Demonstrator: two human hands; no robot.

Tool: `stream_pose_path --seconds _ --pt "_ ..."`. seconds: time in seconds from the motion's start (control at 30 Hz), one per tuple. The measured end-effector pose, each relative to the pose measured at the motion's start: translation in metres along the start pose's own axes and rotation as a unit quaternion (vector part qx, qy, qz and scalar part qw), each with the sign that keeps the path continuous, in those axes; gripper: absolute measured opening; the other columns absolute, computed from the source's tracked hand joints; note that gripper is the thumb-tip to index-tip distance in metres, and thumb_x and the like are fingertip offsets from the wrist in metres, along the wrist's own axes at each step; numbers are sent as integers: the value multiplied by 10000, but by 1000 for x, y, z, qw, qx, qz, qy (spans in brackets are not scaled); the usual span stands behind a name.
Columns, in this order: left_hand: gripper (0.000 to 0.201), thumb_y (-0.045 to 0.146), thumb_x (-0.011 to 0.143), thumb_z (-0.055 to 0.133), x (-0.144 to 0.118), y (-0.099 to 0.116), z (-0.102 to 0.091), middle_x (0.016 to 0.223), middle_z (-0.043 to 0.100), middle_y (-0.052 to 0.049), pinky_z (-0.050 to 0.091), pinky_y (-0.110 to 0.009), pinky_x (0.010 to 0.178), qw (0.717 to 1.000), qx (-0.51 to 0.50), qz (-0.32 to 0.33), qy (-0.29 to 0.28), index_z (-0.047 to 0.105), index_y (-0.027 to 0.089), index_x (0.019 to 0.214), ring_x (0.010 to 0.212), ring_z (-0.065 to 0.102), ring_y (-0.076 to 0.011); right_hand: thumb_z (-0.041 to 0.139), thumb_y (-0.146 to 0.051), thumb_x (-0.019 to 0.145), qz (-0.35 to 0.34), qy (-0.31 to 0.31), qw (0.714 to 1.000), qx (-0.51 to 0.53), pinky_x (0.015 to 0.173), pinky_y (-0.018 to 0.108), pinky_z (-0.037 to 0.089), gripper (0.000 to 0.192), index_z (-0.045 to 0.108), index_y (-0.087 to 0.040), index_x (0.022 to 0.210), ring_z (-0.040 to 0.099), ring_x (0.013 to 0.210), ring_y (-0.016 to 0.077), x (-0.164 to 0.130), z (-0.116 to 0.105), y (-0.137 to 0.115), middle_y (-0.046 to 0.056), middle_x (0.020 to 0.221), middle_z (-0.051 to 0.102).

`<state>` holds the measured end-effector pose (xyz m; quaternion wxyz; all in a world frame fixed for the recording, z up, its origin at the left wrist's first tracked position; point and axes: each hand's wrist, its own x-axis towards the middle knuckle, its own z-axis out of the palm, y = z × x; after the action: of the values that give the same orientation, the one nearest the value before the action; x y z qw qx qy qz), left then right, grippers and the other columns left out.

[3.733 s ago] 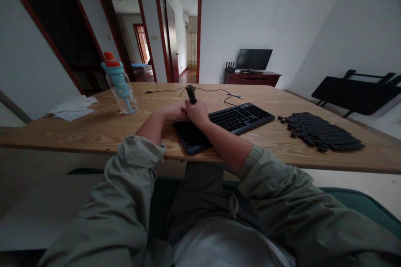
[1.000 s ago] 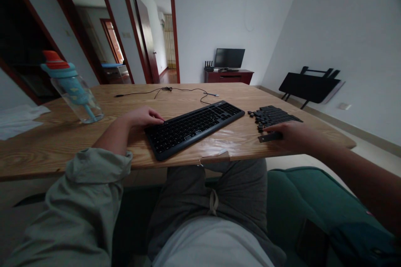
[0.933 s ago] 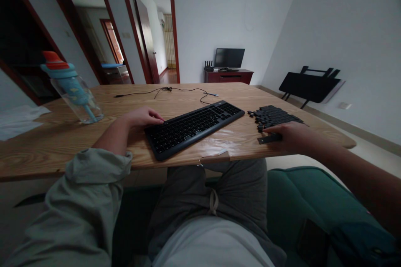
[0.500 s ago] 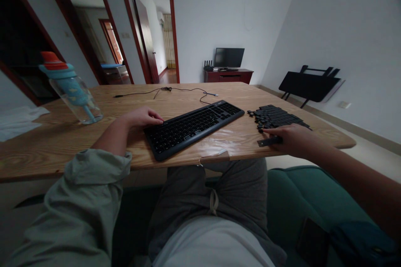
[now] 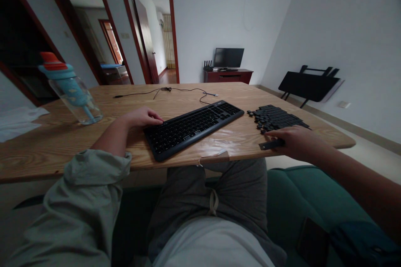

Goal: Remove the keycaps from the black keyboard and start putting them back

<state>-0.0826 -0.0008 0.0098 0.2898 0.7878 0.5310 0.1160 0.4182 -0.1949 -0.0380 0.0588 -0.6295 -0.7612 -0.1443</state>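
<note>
**Long keycap held at the table's near right edge**

White walls and two red-framed doorways stand behind a wooden table [image 5: 94,133] that fills the middle of the view. At the near right edge of that table, the right hand [image 5: 297,142] holds a long black keycap [image 5: 272,144], shaped like a bar; the fingers are curled over its right end and pinch it, while its left end sticks out free just above the wood. Just beyond the hand, toward the far right corner, lies a heap of loose black keycaps [image 5: 275,117], and the knuckles sit right at its near margin.

Left of the heap, a black keyboard [image 5: 194,127] lies at a slant across the middle of the table, its near left corner reaching the front edge. The left hand [image 5: 142,117] rests palm down at the keyboard's left end, fingers slightly spread and touching the frame there, holding nothing. A thin black cable [image 5: 175,90] trails over the far side of the table behind the keyboard.

Near the left edge stands a clear drinking bottle [image 5: 73,91] with a blue lid and red cap, tilted in the wide view. White paper [image 5: 15,119] lies at the far left edge. Across the room, a dark monitor [image 5: 228,57] sits on a low red cabinet, and a folded black table [image 5: 308,85] leans against the right wall.
</note>
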Motion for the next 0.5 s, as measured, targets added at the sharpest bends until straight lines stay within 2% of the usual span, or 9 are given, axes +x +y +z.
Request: stream_pose_path --seconds 0.13,0.33,0.5 --pt "485 585 515 815 0 0 0 799 759 -60 468 -303 663 1000 0 1 -2 823 205 817 766 624 -229 752 -330 728 -1 19 1000 9 673 427 526 353 788 -285 1075 716 805 345 0 1 1 96 938 779" --pt "494 590 488 827 -1 1 0 782 758 -55 485 -313 688 1000 -13 -3 2 819 204 796 775 632 -237 727 -283 730 8 40 999 31 697 423 522 359 789 -270 1083 714 780 320 7 8 4 98 930 780" --pt "507 596 507 825 3 -6 -1 787 755 -65 485 -318 687 1000 -7 14 -2 826 201 825 769 633 -237 731 -339 724 10 49 999 18 677 407 509 360 795 -264 1071 705 753 308 14 13 8 97 926 784"
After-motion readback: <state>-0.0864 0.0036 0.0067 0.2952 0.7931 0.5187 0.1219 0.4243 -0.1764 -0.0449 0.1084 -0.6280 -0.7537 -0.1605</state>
